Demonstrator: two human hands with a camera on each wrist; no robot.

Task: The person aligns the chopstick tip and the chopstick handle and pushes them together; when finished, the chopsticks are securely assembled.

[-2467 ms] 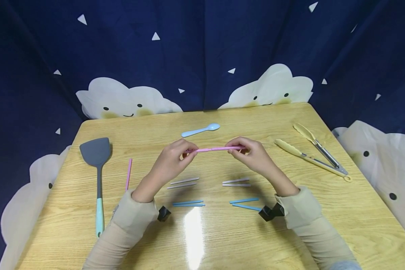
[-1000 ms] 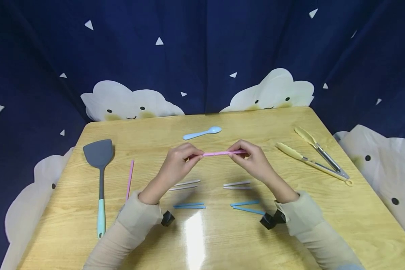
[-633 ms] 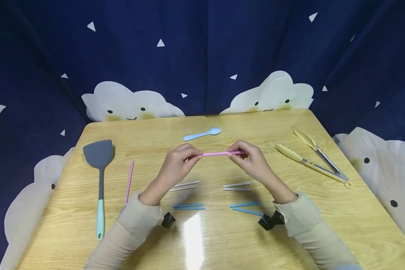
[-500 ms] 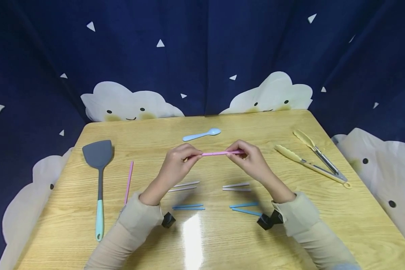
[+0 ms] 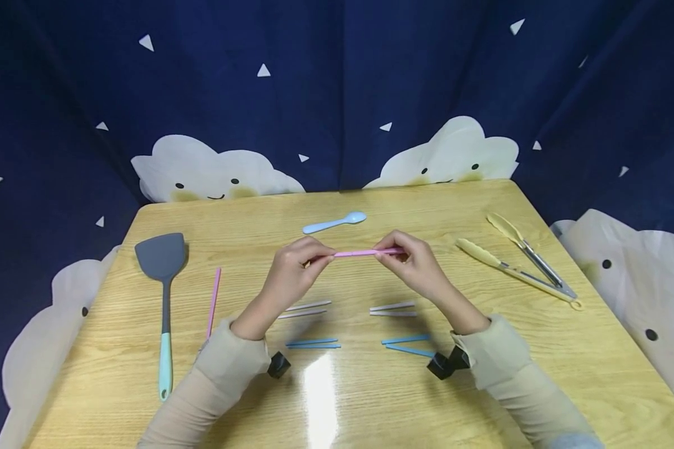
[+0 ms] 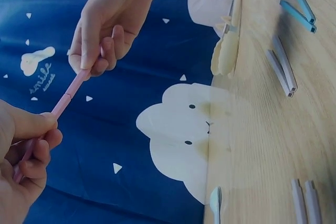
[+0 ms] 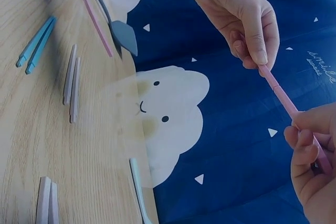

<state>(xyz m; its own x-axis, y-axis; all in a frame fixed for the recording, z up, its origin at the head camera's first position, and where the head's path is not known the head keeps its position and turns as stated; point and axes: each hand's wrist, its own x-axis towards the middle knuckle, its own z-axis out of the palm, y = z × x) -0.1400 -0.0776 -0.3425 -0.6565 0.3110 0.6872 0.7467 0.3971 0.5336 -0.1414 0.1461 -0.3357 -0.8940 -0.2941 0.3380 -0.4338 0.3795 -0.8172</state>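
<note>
Well, the biggest thing in my feed is the dark blue curtain [image 5: 337, 93], printed with white clouds and triangles, filling the top of the frame. Below it, I see the wood-grain tabletop [image 5: 247, 218] spread across the middle and bottom. The grey spatula [image 5: 166, 305] with the mint handle lies at the left of the frame, and the yellow-tipped tongs [image 5: 530, 279] lie spread in a V at the right. Near the centre, the left hand [image 5: 292, 271] pinches one end of a pink stick, and the right hand [image 5: 412, 260] grips the other, fingers curled round it. The light blue spoon [image 5: 327, 225] lies at upper centre, beyond both hands. I have the held pink stick [image 5: 355, 253] level at centre frame, raised above the tabletop, a joint line showing along it. A loose pink stick [image 5: 214, 302] lies left of centre, near the left sleeve. Smallest are the blue sticks [image 5: 405, 340] and pale sticks [image 5: 393, 306], paired left and right at lower centre.
</note>
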